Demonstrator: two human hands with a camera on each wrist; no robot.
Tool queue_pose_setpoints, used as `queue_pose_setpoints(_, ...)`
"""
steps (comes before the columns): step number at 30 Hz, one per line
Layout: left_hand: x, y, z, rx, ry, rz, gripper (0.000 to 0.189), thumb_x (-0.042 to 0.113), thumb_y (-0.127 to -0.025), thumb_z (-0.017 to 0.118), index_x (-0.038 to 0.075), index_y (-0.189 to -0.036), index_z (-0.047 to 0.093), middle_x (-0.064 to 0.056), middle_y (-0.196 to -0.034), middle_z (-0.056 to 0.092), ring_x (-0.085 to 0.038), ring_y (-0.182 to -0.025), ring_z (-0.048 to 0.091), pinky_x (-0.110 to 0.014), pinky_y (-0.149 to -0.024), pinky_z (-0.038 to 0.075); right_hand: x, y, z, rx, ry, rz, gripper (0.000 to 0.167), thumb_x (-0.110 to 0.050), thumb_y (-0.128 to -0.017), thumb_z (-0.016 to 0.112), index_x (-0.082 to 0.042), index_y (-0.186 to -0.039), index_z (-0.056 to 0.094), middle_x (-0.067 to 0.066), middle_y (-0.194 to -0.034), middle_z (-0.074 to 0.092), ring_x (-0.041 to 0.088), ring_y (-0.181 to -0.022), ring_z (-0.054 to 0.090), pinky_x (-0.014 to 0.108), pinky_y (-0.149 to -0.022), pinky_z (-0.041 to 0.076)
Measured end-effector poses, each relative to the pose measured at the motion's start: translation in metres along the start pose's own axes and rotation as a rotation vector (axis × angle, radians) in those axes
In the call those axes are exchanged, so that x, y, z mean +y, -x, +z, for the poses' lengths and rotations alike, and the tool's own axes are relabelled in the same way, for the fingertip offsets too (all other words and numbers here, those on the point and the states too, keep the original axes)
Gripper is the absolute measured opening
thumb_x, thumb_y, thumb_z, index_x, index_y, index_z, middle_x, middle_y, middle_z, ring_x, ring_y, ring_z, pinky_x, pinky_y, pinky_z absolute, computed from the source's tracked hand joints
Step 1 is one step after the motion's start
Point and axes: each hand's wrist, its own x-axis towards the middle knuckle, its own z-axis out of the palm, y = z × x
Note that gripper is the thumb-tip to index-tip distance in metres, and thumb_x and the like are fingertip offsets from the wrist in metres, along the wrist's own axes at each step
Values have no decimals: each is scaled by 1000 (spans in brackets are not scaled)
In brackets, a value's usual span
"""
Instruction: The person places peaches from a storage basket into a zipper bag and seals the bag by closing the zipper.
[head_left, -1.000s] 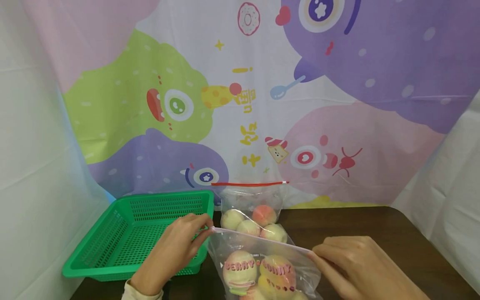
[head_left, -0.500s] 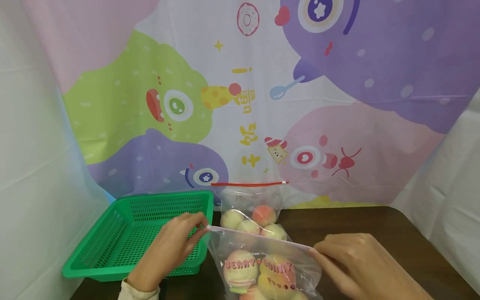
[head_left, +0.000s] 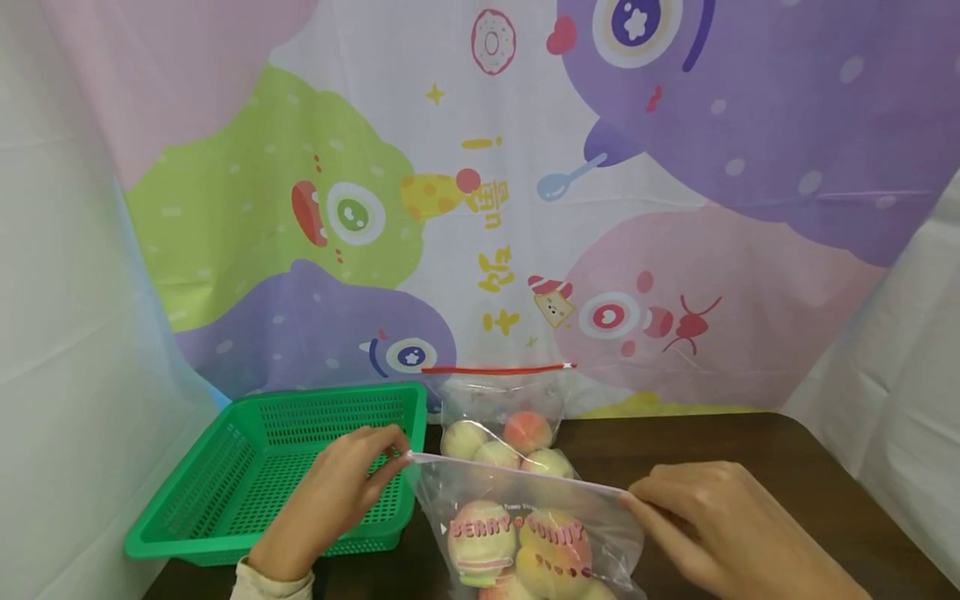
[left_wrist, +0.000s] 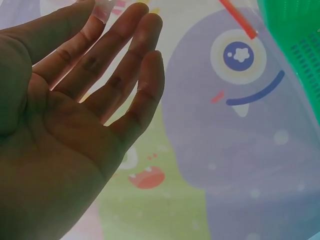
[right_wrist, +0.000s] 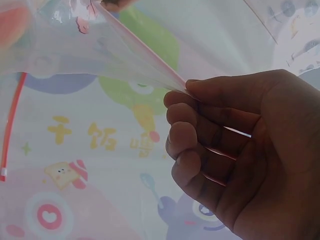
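Note:
A clear zip bag (head_left: 480, 492) printed with pink lettering is held up between both hands, several peaches (head_left: 482, 542) inside it. At the left end of its pale pink zip strip, my left hand (head_left: 330, 492) pinches the corner between thumb and index finger. In the left wrist view the other fingers (left_wrist: 142, 95) of that hand stretch out loosely. My right hand (head_left: 720, 525) pinches the strip's right end; the right wrist view shows its thumb and index finger on the bag's corner. The strip runs taut, sloping down toward the right. The bag's bottom is cut off by the head view's edge.
A second clear bag (head_left: 504, 398) with a red zip strip stands behind, holding several peaches (head_left: 528, 431). On the left is a green plastic basket (head_left: 176, 500) with slotted walls. Both are on a dark wooden table (head_left: 712, 446). A cartoon-printed cloth (head_left: 495, 100) hangs at the back.
My left hand has shifted slightly left and down along with the bag's left corner. The right hand has risen a little, still pinching the other corner.

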Motion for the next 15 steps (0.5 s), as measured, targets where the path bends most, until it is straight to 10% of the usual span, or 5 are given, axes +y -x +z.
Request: queue_pose_setpoints(15,4,4,-6,71,4,24,14,15,-91,74,26,-90,65,14,-81,61,-1,-68,47,-24,-60,43,6,-2,-4,10,58,67,25,-10,-81,80,-31,-82,68,-28,-72,47,-12,-61,40,7,-56,35)
